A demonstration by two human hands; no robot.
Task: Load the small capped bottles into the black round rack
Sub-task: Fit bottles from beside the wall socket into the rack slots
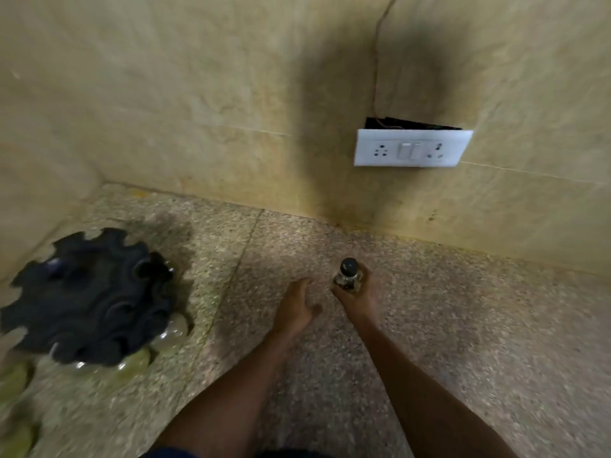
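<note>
The right hand grasps a black-capped clear bottle upright. The left hand hovers released beside it. The black round rack sits far left.

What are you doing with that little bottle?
A person is loading small bottles into the black round rack on the left of the stone counter. Their right hand holds a small clear bottle with a black cap, upright. The left hand is beside it, open and holding nothing. Some bottles already sit around the rack's rim.
</note>
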